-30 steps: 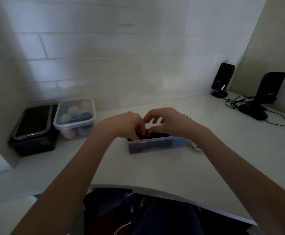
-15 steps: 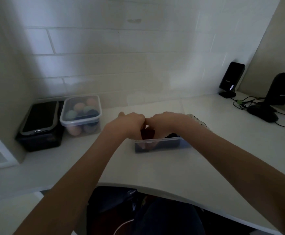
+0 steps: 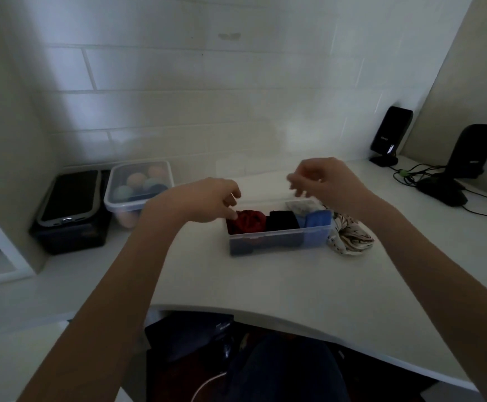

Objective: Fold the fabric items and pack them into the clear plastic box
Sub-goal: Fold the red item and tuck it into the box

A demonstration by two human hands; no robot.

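We have the clear rectangular plastic box (image 3: 280,237) on the white bench (image 3: 265,280), just below and between our two hands. Our left hand (image 3: 204,201) hovers at the box's left end, its fingers (image 3: 232,214) curled downward and touching the rolled dark red fabric bundle (image 3: 249,221) without clearly pinching it. Beside that bundle sit a folded black fabric piece (image 3: 282,220) and a folded blue fabric piece (image 3: 317,219), with something pale behind them. Our right hand (image 3: 326,181) hangs above the box's right end, fingers (image 3: 294,184) loosely spread and holding nothing. Just beyond the box's right wall, under our right wrist, lies the crumpled cream patterned cloth (image 3: 349,236), not yet folded. We judge it light, limp and easily bunched, so it is best taken by two corners or an edge and smoothed flat before folding.
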